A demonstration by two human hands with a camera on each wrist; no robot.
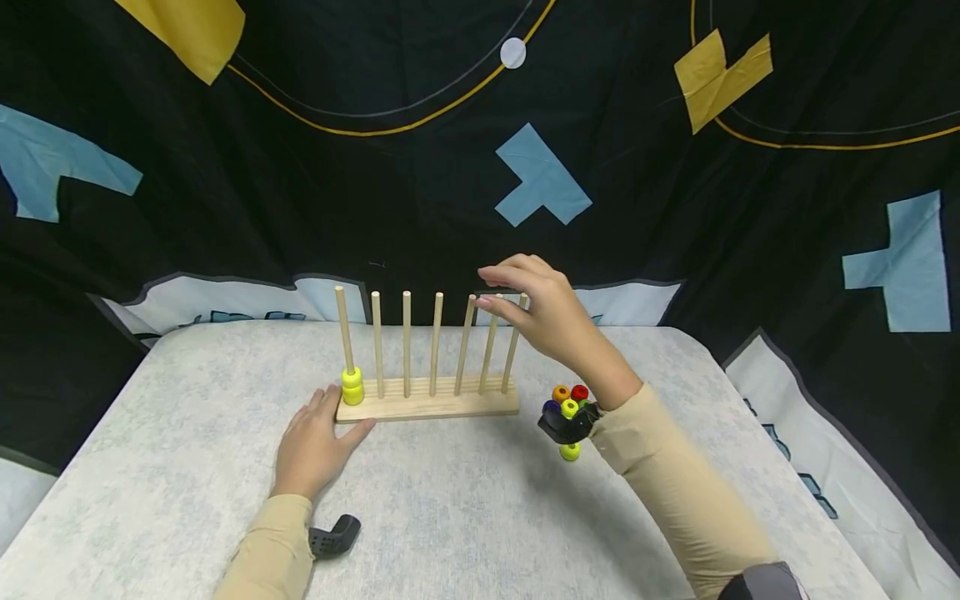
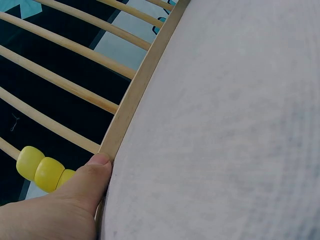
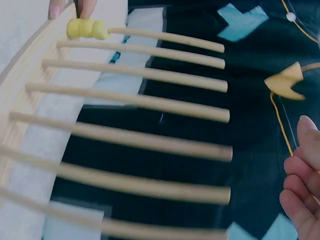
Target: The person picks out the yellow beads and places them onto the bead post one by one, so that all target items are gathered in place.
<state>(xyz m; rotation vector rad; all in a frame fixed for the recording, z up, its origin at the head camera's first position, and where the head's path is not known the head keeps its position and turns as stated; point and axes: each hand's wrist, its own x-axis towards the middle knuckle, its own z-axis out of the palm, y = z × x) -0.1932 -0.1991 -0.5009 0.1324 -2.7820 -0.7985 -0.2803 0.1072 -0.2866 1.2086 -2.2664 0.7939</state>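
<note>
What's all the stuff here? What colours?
Base: one, pale wood, on table.
Pegs: seven, pale wood, on base.
Threaded beads: three, yellow, leftmost peg.
Loose beads: six visible, yellow, red, orange, green, dark blue, right of base.
Table: one, whitish, underneath.
Backdrop: one, mostly black, yellow lines, behind.
Blue and yellow shapes: five, on backdrop.
Disc: one, white, on backdrop.
Straps: two, black, on wrists.
Sleeves: two, tan, both arms.
Left hand: one, bare, gripping base's left end.
Right hand: one, bare, near rightmost pegs.

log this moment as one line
left hand: holds pale wooden peg rack | right hand: raised near rack, nothing visibly held | yellow round beads: on leftmost wooden peg | loose multicoloured round beads: on pale tabletop
</note>
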